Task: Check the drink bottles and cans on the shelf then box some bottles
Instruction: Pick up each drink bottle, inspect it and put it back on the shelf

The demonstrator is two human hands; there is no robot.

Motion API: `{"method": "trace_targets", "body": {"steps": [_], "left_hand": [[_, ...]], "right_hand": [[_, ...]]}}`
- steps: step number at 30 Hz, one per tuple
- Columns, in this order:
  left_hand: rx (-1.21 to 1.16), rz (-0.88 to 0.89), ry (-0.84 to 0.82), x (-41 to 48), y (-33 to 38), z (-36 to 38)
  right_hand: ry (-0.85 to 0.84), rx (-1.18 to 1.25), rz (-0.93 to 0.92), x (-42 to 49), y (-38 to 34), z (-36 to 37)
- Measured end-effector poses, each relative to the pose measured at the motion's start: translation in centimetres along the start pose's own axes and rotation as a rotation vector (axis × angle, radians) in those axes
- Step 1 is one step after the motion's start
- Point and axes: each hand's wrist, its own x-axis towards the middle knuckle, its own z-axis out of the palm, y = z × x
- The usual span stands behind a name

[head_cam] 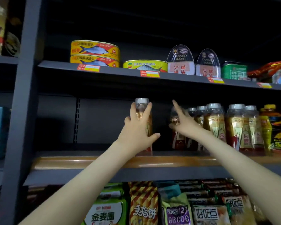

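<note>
dark shelf [104,175], orange rail [63,162]; left hand [136,133] grips bottle [142,102]

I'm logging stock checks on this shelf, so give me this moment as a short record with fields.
left hand: grips lone bottle, upright on middle shelf, apart from the row
right hand: fingers outstretched at end bottle; contact unclear
bottle row: white caps, gold labels, right of both hands
shelf above: fish tins, canned ham
shelf below: snack packets
</note>
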Motion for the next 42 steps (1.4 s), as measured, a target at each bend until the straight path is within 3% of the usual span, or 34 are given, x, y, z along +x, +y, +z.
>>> {"method": "trace_targets", "body": {"steps": [2, 4, 8, 12, 15, 21, 28, 33, 38, 42], "left_hand": [[0.187, -0.009, 0.062, 0.7, 0.3, 1.2], [0.316, 0.025, 0.113, 1.5, 0.2, 2.2], [0.323, 0.134, 0.173, 2.4, 0.1, 3.2], [0.297, 0.143, 0.102, 2.5, -0.1, 3.2], [0.285, 0.155, -0.042, 2.5, -0.6, 2.2], [0.280, 0.119, -0.178, 2.3, -0.7, 0.9], [0.400, 0.086, -0.073, 1.7, -1.0, 1.6], [0.148, 0.009, 0.191, 0.5, 0.6, 1.2], [-0.052, 0.230, 0.209, -1.0, 6.2, 0.0], [-0.478, 0.297, 0.237, -3.3, 11.1, -0.5]], "right_hand": [[-0.034, -0.154, 0.141, 1.5, 1.7, 0.8], [-0.048, -0.154, 0.222, 3.1, 2.9, 1.1], [-0.059, -0.121, 0.276, 5.8, 3.8, 0.9], [-0.127, -0.223, 0.238, 7.4, 4.0, 1.6], [-0.137, -0.248, 0.216, 7.8, 4.1, 1.8], [-0.098, -0.200, 0.057, 6.6, 4.0, 1.5], [0.065, -0.121, -0.281, 1.7, 3.0, -0.8], [0.244, -0.124, -0.448, -3.3, 1.7, -3.7], [0.441, -0.057, -0.557, -9.4, -1.2, -6.4], [0.487, 0.070, -0.498, -14.7, -2.9, -7.8]]}}
